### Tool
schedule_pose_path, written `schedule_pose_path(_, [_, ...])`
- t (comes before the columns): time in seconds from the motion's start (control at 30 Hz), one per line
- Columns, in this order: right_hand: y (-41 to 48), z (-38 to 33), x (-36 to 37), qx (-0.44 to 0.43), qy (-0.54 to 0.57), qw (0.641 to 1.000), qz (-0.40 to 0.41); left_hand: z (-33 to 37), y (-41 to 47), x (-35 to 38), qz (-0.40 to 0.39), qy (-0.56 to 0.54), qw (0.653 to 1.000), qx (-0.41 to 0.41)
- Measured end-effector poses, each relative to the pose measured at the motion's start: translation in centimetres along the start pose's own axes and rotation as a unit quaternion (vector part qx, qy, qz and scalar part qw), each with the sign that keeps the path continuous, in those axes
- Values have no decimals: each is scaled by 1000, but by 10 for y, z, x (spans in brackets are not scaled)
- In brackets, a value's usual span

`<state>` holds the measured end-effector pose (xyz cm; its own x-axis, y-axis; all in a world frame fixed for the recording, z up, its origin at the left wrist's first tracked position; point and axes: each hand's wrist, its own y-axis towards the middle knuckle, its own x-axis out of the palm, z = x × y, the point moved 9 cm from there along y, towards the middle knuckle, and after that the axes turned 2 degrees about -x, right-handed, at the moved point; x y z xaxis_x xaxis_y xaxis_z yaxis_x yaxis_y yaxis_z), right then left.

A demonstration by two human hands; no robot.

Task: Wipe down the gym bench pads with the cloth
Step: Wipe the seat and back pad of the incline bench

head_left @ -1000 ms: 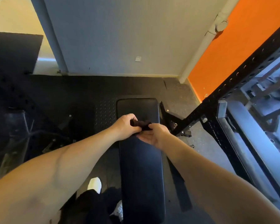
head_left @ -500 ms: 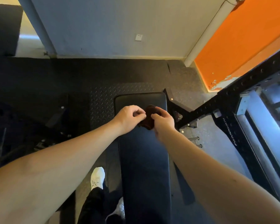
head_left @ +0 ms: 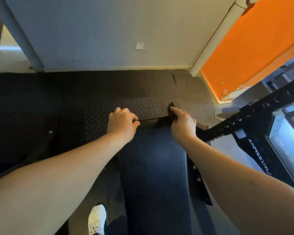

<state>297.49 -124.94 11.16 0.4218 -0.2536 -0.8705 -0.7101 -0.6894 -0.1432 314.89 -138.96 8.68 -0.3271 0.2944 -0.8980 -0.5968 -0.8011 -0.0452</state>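
Right side tight, left and far end open.
Black rack beam crowds the bench pad on its right; open room over the floor mat left and ahead, up to the wall.

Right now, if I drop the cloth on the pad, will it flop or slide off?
Probably flops: the cloth bunches in your right hand. Likely light, held in a loose pinch. The flat pad should keep it from sliding.

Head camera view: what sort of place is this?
Most likely a gym or weight room: a padded bench, a black steel rack with rows of holes, and dark rubber floor matting.
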Motion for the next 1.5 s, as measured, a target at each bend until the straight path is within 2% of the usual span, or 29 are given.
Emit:
schedule_pose_path(0.1, [4,-4,19,-10,-47,997,-55,-5,5,2,14,-11,1000,19])
schedule_pose_path(0.4, [29,-28,30,-33,-83,996,-13,-9,16,7,17,-47,998,44])
schedule_pose_path(0.53, [21,-65,56,-104,-77,989,-72,-12,18,9,18,-56,998,38])
schedule_pose_path(0.63, [27,-66,58,-140,-98,977,-127,-15,19,10,10,-71,997,23])
schedule_pose_path(0.73, [42,-38,36,-102,-117,977,-147,-17,20,10,0,-92,996,15])
schedule_pose_path(0.83, [54,-12,17,-42,-121,985,-117,-18,21,13,-8,-105,994,17])
schedule_pose_path(0.93, [52,-16,28,-10,-101,990,-97,-17,20,13,5,-106,994,26])
schedule_pose_path(1.1, [31,-56,52,-66,-92,990,-86,-19,17,13,18,-105,993,46])
schedule_pose_path(1.27, [37,-43,39,-98,-76,982,-139,-22,23,14,-9,-119,992,40])
schedule_pose_path(1.4, [57,-1,13,-19,-88,989,-117,-25,25,17,-21,-121,992,25])
schedule_pose_path(1.5, [61,4,15,28,-68,994,-81,-21,23,17,-13,-130,991,26])
